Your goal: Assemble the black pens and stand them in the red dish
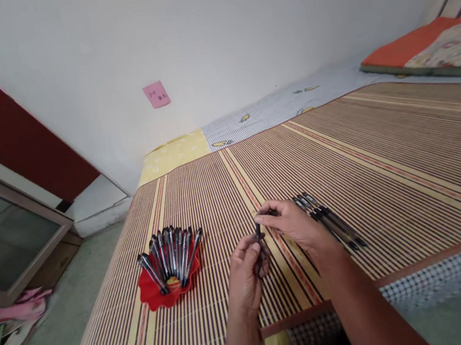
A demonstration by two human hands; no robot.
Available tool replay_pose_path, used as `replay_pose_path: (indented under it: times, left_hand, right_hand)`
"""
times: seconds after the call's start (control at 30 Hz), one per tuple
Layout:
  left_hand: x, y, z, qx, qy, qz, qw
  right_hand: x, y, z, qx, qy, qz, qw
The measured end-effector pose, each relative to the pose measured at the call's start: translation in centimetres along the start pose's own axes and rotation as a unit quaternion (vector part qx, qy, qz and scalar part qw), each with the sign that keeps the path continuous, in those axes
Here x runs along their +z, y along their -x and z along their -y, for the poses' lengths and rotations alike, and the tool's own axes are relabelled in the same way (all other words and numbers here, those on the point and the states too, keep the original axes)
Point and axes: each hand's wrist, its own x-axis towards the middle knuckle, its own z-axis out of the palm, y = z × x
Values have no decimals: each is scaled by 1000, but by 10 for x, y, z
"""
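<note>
The pink note (157,94) bears handwriting, the pens (175,255) pale, illegible marks.

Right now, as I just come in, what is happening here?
Above a striped mat, a person's right hand pinches the upper end of a slim black thing, while the left hand holds its lower end. I cannot tell exactly what it is. On the left, several pens lie in a red dish; on the right, more pens lie side by side on the mat.
</note>
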Motion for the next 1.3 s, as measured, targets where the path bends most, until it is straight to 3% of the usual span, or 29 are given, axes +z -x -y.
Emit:
replay_pose_path:
  times: [0.23,0.47,0.63,0.83,1.0,1.3]
  left_hand:
    - [1,1,-1,4,-3,2,1000]
    - [1,-1,0,5,-4,2,1000]
    - [2,0,-1,5,-6,2,1000]
    - [3,1,-1,1,-10,2,1000]
    - [5,1,-3,-1,-9,-2,1000]
    - [3,2,0,-3,-6,-4,1000]
  right_hand:
    - [-1,0,-3,26,-46,44,998]
    - [0,-1,-4,26,-42,-1,999]
    - [-2,0,-1,16,-31,39,999]
    - [-1,-1,-4,19,-19,2,1000]
    - [-4,-1,-6,26,-40,38,998]
    - [-3,-1,-5,21,-40,15,999]
